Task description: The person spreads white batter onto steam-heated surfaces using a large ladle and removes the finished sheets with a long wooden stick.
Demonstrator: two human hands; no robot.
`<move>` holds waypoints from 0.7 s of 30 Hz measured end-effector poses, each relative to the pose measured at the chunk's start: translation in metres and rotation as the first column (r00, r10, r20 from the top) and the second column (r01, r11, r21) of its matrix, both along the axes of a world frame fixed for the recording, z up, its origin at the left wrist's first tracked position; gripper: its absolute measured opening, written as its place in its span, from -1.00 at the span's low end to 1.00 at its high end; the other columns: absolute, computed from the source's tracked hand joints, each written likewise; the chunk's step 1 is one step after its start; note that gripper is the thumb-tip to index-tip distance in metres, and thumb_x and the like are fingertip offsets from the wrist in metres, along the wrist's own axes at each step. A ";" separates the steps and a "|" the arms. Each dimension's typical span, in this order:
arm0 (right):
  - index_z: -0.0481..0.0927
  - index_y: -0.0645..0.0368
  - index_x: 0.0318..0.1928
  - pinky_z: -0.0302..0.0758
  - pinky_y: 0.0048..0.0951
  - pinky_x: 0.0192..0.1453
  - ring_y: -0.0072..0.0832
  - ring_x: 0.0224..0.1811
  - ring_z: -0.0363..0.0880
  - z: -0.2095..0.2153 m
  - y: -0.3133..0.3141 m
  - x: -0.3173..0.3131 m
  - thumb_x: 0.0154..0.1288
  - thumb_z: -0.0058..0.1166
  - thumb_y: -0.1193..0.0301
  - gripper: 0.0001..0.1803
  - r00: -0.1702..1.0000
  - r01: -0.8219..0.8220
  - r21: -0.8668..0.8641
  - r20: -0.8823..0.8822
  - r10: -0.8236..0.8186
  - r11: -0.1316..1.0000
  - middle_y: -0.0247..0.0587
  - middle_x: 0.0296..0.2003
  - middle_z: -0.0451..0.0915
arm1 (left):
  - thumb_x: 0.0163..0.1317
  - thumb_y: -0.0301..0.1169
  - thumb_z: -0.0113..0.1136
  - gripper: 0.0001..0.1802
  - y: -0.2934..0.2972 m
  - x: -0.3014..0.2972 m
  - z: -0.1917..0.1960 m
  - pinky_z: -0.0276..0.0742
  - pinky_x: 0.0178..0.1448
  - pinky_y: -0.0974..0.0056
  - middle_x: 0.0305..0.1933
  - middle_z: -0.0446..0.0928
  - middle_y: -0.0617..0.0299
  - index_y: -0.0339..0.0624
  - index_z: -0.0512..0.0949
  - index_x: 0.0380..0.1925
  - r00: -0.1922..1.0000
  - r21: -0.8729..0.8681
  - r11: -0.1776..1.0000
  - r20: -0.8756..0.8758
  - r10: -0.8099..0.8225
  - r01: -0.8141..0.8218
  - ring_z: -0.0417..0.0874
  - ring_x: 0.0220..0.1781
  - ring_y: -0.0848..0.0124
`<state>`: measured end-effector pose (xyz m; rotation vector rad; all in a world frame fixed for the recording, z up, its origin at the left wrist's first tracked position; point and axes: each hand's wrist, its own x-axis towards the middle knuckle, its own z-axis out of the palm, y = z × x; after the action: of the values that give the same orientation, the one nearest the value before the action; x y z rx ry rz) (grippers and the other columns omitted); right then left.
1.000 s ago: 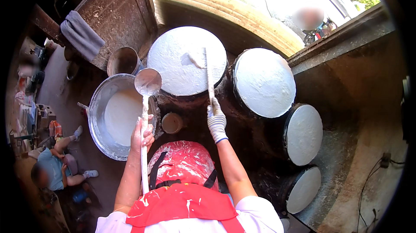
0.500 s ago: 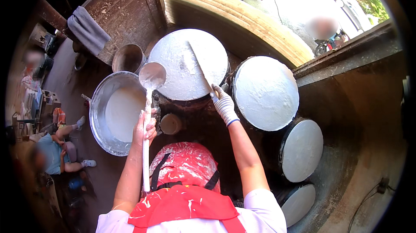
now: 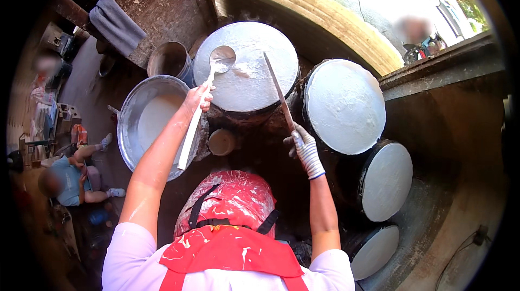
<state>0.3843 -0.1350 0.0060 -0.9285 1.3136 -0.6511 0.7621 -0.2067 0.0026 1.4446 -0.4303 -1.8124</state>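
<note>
My bare left hand (image 3: pixel 198 99) is closed around the long white handle of a ladle (image 3: pixel 194 128). The ladle's round bowl is over a large round white surface (image 3: pixel 265 82), where a small white patch lies just beside it; whether the bowl touches cannot be seen. In a striped glove, my right hand (image 3: pixel 306 150) grips the near end of a long thin flat blade (image 3: pixel 279 89), which points away from me over the right part of that surface. Below my left forearm stands a wide metal basin (image 3: pixel 128 115) holding white liquid.
More round white-topped drums (image 3: pixel 346 108) curve down the right side. A metal pot (image 3: pixel 168 61) stands behind the basin, a small round container (image 3: pixel 221 142) in front. A grey cloth (image 3: pixel 116 24) hangs at the far left. A person (image 3: pixel 70 180) sits on the left.
My left hand has moved the ladle forward and right, from beside the basin to over the large white surface. My right hand has drawn the blade rightward and back toward me.
</note>
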 end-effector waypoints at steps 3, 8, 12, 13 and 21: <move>0.28 0.06 0.23 0.26 -0.65 -0.75 -0.67 -0.82 0.33 -0.017 0.044 0.053 0.37 -0.12 0.19 -0.52 0.987 0.069 0.149 0.136 -0.089 0.986 -0.18 -0.46 0.61 | 0.37 -0.06 -0.21 -0.57 0.003 -0.007 -0.001 0.08 -0.73 0.49 -0.62 0.26 0.35 -0.13 0.37 -0.01 0.997 0.038 0.998 -0.057 -0.045 0.047 0.12 -0.83 0.65; 0.26 -0.06 0.27 0.17 -0.72 -0.76 -0.75 -0.81 0.25 -0.025 0.061 0.157 0.40 -0.16 0.25 -0.55 0.925 0.235 0.086 0.286 -0.250 0.968 -0.23 -0.43 0.61 | 0.35 -0.06 -0.16 -0.64 0.020 -0.060 0.015 0.06 -0.72 0.50 -0.63 0.22 0.38 -0.12 0.33 -0.16 0.898 0.283 0.945 -0.354 0.262 -0.164 0.11 -0.79 0.64; 0.23 -0.19 0.29 0.48 -0.31 -0.39 -0.16 -0.44 0.59 -0.032 0.077 0.178 0.29 -0.06 0.46 -0.44 0.847 -0.169 -0.571 -0.501 -0.178 0.804 -0.04 -0.24 0.59 | 0.38 -0.16 -0.20 -0.62 0.009 -0.060 0.042 0.20 -0.70 0.54 -0.63 0.24 0.35 -0.36 0.28 -0.22 0.492 0.386 0.913 -0.774 0.399 -0.133 0.22 -0.78 0.65; 0.25 -0.20 0.28 0.49 -0.39 -0.31 -0.11 -0.31 0.59 -0.016 0.089 0.178 0.28 -0.06 0.47 -0.44 0.747 -0.265 -0.360 -0.663 -0.046 0.895 -0.01 -0.11 0.55 | 0.36 -0.21 -0.14 -0.68 0.006 -0.051 0.056 0.23 -0.65 0.54 -0.63 0.25 0.39 -0.30 0.27 -0.37 0.366 0.421 0.900 -0.824 0.432 -0.114 0.22 -0.77 0.67; 0.34 -0.24 0.22 0.47 -0.26 -0.36 -0.07 -0.47 0.55 -0.023 0.098 0.150 0.27 0.00 0.39 -0.51 0.697 -0.083 -0.442 -0.666 -0.265 0.893 0.07 -0.30 0.59 | 0.40 -0.27 -0.20 -0.58 -0.020 0.052 0.080 0.20 -0.68 0.52 -0.58 0.21 0.35 -0.49 0.22 0.01 0.107 0.005 0.944 -0.993 0.042 -0.330 0.22 -0.78 0.65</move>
<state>0.5344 -0.0375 -0.0172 -1.6108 1.9660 -0.7122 0.8142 -0.2267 0.0827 -0.1660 0.2857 -1.9640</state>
